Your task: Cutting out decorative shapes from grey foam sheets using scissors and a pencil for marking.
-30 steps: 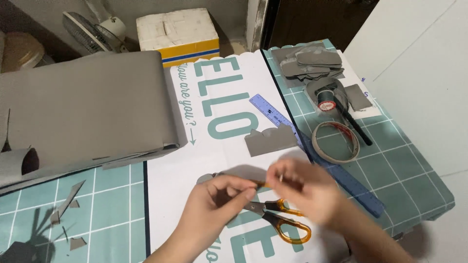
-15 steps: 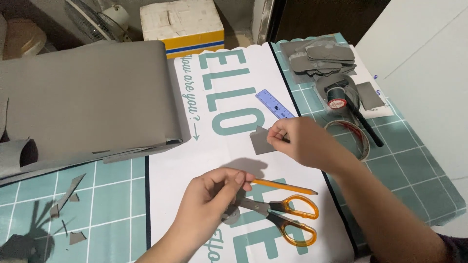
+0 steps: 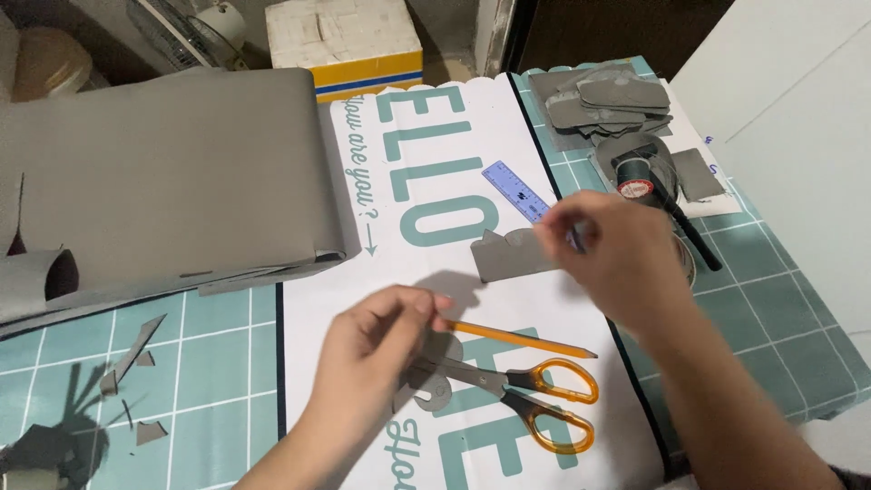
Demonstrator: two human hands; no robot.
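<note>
The orange-handled scissors [image 3: 522,399] lie nearest, on the white printed sheet [image 3: 426,227], blades pointing left under the left hand [image 3: 381,354], which a second ago was close against the right hand over them and has since drawn apart. The left hand now pinches the blunt end of an orange pencil [image 3: 522,338] between thumb and fingers, the pencil lying nearly flat with its tip to the right, just above the scissors; a small grey cut-out [image 3: 426,395] lies under that hand beside the blades. The right hand [image 3: 612,259] has moved up and away from the scissors and now rests at the right end of a grey scalloped piece [image 3: 510,256], fingers curled at its edge; whether it grips the piece cannot be told. A blue ruler [image 3: 514,191] runs under that hand. Farther off, grey scraps [image 3: 127,358] dot the green cutting mat [image 3: 209,363], a big grey sheet [image 3: 154,181] curls at left, a stack of grey shapes [image 3: 603,100] and a thread spool [image 3: 635,177] sit at right, and a closed white and yellow box [image 3: 349,45] stands beyond.
</note>
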